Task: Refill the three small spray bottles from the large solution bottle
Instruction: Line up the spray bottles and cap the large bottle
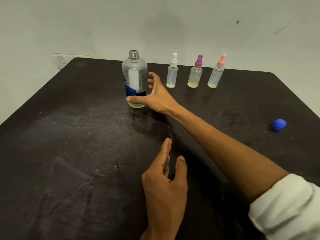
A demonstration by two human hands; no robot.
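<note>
The large clear solution bottle (pixel 134 78) stands upright and uncapped at the table's far middle, with a blue-and-white label and a little pale liquid at its bottom. My right hand (pixel 152 94) is spread open at its right side, thumb across the bottle's lower front, fingers not closed round it. To the right stand three small spray bottles in a row: white-capped (pixel 172 73), purple-capped (pixel 195 75) and pink-capped (pixel 216 74), each with a little yellowish liquid. My left hand (pixel 166 181) hovers open over the near table, holding nothing.
The dark, scuffed table (pixel 78 144) fills the view and meets a pale wall at the back. A blue cap (pixel 278 124) lies near the right edge. A wall socket (pixel 61 60) sits behind the table's far left corner.
</note>
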